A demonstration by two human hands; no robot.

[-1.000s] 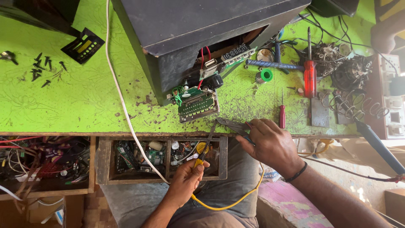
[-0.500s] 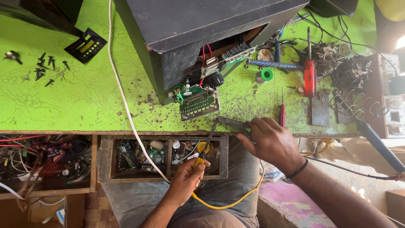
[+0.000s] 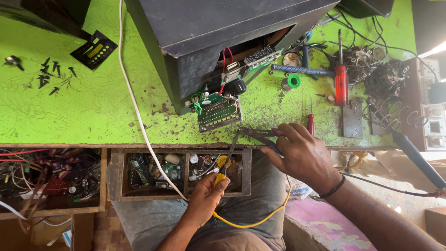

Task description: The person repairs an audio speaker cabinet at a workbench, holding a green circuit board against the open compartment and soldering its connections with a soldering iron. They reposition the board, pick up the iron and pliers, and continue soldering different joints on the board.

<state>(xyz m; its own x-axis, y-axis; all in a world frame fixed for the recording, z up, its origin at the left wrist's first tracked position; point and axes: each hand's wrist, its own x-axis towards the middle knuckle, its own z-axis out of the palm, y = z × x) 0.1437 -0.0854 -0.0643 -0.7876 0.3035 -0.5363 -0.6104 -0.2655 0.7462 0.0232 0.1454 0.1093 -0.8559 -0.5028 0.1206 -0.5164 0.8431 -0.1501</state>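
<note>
Yellow insulated wire (image 3: 253, 222) loops across the person's lap below the bench edge, one end running up into the left hand (image 3: 206, 195), which pinches it at the front of an open wooden drawer (image 3: 116, 174) full of small electronic parts. From that pinch a thin dark strand rises to a pair of dark metal pliers (image 3: 258, 135) lying at the edge of the bright green worktop (image 3: 93, 107). The right hand (image 3: 302, 153) grips the pliers' handles, fingers curled round them. Just above sits a small green circuit board (image 3: 218, 110), hanging by wires from an opened black box (image 3: 223, 32). A red-handled screwdriver (image 3: 341, 83) lies well to the right.
</note>
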